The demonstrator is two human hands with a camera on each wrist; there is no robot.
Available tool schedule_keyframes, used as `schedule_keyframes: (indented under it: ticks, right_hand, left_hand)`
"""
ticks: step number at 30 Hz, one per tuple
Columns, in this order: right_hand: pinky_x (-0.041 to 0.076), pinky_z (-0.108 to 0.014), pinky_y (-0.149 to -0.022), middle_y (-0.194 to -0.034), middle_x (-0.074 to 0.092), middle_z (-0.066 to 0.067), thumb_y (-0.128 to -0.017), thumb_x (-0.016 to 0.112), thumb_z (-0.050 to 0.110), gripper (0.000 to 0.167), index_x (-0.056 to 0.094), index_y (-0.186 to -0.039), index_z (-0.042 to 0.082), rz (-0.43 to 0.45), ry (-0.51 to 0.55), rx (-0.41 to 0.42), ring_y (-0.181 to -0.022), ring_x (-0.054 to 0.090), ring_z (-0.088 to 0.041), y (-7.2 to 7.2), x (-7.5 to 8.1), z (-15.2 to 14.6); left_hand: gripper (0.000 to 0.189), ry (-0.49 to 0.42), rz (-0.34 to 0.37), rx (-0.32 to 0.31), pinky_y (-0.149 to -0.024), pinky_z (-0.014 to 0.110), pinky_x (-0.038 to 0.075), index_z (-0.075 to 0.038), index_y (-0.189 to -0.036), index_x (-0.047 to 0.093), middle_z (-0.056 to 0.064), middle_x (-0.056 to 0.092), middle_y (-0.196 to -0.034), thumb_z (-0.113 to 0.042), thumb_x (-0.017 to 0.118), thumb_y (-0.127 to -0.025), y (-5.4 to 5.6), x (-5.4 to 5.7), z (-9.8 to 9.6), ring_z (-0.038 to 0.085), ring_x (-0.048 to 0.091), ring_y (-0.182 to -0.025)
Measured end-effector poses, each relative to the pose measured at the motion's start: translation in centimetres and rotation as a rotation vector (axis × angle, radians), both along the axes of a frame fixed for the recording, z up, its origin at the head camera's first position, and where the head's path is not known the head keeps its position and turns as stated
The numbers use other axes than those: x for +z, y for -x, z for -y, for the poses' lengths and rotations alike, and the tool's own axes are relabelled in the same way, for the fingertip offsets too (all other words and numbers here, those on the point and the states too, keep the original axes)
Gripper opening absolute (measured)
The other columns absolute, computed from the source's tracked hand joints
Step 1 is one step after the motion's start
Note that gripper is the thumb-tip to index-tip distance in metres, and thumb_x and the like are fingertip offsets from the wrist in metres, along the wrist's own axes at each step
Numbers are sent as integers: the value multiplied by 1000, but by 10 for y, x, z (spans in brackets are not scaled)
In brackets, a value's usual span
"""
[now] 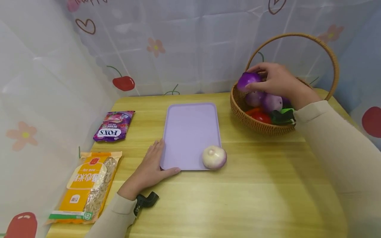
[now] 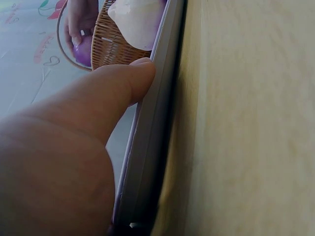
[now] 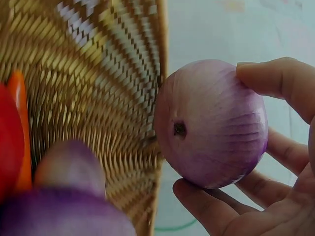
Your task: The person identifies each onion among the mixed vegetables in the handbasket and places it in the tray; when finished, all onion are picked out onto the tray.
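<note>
My right hand (image 1: pixel 275 79) grips a purple onion (image 1: pixel 248 81) at the left rim of the wicker basket (image 1: pixel 256 125). In the right wrist view, thumb and fingers wrap that onion (image 3: pixel 211 125) beside the woven wall. More onions (image 1: pixel 272 102), a red tomato-like vegetable (image 1: pixel 260 116) and something dark green (image 1: pixel 282 116) lie inside the basket. My left hand (image 1: pixel 150 165) rests at the near left corner of the lilac tray (image 1: pixel 190 132), its thumb along the near edge. A pale onion (image 1: pixel 214 157) sits on the tray's near right corner.
A purple FOX'S candy bag (image 1: pixel 114 126) lies left of the tray, and an orange packet (image 1: pixel 86 186) lies nearer on the wooden table (image 1: pixel 238 201). The basket's tall handle (image 1: pixel 334 66) arches over the right arm. Patterned sheets (image 1: pixel 190 49) hang behind and at the sides.
</note>
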State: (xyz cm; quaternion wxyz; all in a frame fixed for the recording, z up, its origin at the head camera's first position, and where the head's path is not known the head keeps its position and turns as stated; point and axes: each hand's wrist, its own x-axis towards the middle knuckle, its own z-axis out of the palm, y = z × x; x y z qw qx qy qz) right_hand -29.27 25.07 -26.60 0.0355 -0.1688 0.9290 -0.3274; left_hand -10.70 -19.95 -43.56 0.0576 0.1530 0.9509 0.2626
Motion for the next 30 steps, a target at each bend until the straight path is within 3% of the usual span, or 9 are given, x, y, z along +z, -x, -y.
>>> schedule_keyframes:
  ticks: [6,13,19,24,30]
  right_hand:
    - [44,-64,-107,-148,53,-16,-87,86,51,80,56,-152,17,5,25,45,-134,48,-42,-22,2,21]
    - [52,-53,-100,-139,60,-12,-93,86,31,60,62,-145,13,-110,52,169,-124,57,-33,-44,-4,42]
    - [58,-41,-95,-133,64,-7,-89,88,16,52,67,-136,10,-196,104,309,-116,62,-24,-56,-14,61]
    - [56,-43,-92,-129,67,-5,-87,90,14,50,70,-133,11,-177,151,381,-110,62,-22,-66,-25,77]
    - [56,-43,-99,-132,66,-4,-87,88,7,48,70,-130,9,-120,205,445,-118,61,-23,-73,-45,90]
  left_hand:
    - [128,-5,-10,-5,-127,48,2,2,-167,8,20,9,-173,-77,69,-87,0,1,-1,34,2,-159]
    - [128,-8,-7,-12,-127,47,2,2,-167,9,20,9,-173,-77,69,-87,0,2,-3,34,2,-159]
    - [126,-8,-17,-16,-127,50,4,3,-167,10,21,11,-173,-76,68,-88,-1,3,-3,36,4,-159]
    - [126,-9,-18,-16,-127,50,4,3,-167,10,21,11,-173,-76,69,-88,-1,4,-3,37,4,-159]
    - [128,2,-5,-11,-127,47,2,2,-167,8,20,9,-173,-78,68,-87,-1,4,-3,34,2,-159]
